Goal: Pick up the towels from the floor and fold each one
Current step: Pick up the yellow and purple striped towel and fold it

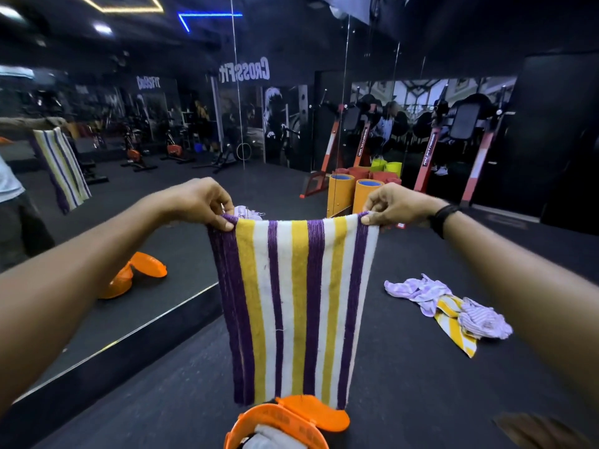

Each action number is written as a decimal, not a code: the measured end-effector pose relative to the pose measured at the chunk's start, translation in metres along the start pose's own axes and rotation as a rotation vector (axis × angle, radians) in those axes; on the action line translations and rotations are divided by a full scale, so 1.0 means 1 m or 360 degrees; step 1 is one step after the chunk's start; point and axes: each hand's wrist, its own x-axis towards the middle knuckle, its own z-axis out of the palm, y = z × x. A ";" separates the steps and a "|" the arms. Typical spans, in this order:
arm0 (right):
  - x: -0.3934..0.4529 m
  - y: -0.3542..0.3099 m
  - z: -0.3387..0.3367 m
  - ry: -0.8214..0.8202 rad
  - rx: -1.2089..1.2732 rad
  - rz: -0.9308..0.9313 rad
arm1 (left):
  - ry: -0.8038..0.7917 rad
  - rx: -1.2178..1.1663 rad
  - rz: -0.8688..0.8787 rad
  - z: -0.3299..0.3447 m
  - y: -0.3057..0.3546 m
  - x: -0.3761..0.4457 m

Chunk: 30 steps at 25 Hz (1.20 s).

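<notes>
Step in hand: folding, one striped towel [291,306] held up at chest height, hanging flat, already doubled by look of upper edge. Left hand [202,202] pinched shut on top left corner; right hand [393,204] pinched shut on top right corner. Lower edge just above orange basket [285,422]. Remaining towels [447,306] crumpled on floor [405,384] to right. Next, judged: bring corners together, halve lengthwise, keep edges aligned.

held towel [293,306] hangs above basket [291,422]; towel heap [453,309] lies right.
</notes>
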 end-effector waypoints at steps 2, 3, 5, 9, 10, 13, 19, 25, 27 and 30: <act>0.003 -0.015 -0.023 0.0084 0.0395 -0.0106 | 0.0424 -0.0537 0.0196 -0.013 0.011 0.005; 0.006 -0.020 -0.033 0.0121 0.0699 -0.0162 | 0.0638 -0.0860 0.0228 -0.016 0.011 0.008; 0.009 -0.013 -0.020 -0.0089 0.0835 -0.0114 | 0.0418 -0.1084 0.0132 0.002 0.003 0.006; 0.004 0.042 0.054 -0.0494 0.0590 0.0193 | -0.0236 -0.1152 -0.0233 0.071 -0.029 -0.016; 0.005 0.052 0.060 -0.0473 0.0668 0.0216 | -0.0187 -0.1251 -0.0302 0.075 -0.034 -0.017; 0.012 0.055 0.055 -0.0308 0.0948 0.0254 | 0.0032 -0.1771 -0.0533 0.067 -0.040 -0.010; 0.016 0.027 0.057 0.0015 0.1542 0.0272 | 0.0278 -0.1713 -0.0374 0.066 -0.024 -0.016; 0.009 0.021 0.058 -0.0128 0.1468 0.0144 | 0.0604 -0.1884 -0.0375 0.071 -0.023 -0.012; 0.011 0.021 0.059 0.0035 0.1622 0.0081 | 0.0730 -0.1889 -0.0383 0.066 -0.023 -0.011; 0.015 0.017 0.059 0.0384 0.1789 0.0154 | 0.0817 -0.1898 -0.0404 0.060 -0.018 -0.007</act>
